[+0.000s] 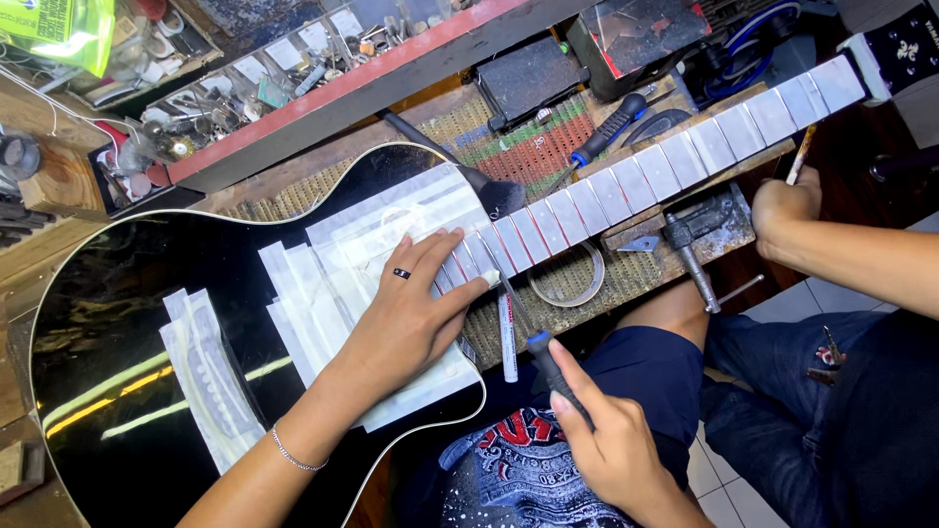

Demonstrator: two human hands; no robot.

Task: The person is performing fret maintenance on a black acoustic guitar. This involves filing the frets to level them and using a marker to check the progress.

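Observation:
A black acoustic guitar (pixel 117 293) lies on the workbench, its top partly covered with white masking tape (pixel 333 264) and its fretboard (pixel 675 166) taped between the frets. My left hand (pixel 416 308), wearing a dark ring and a thin bracelet, presses flat on the taped area where neck meets body. My right hand (pixel 611 445) grips a thin tool with a black and blue handle (pixel 553 367), its tip reaching the fret by my left fingertips. A white marker pen (pixel 508 337) lies beside the tool.
Another person's hand (pixel 787 210) holds a pencil-like stick next to the neck at the right; their legs in jeans are below. A metal clamp (pixel 696 249), a roll ring (pixel 570 279), a blue-handled screwdriver (pixel 606 127) and cluttered parts trays (pixel 245 78) surround the guitar.

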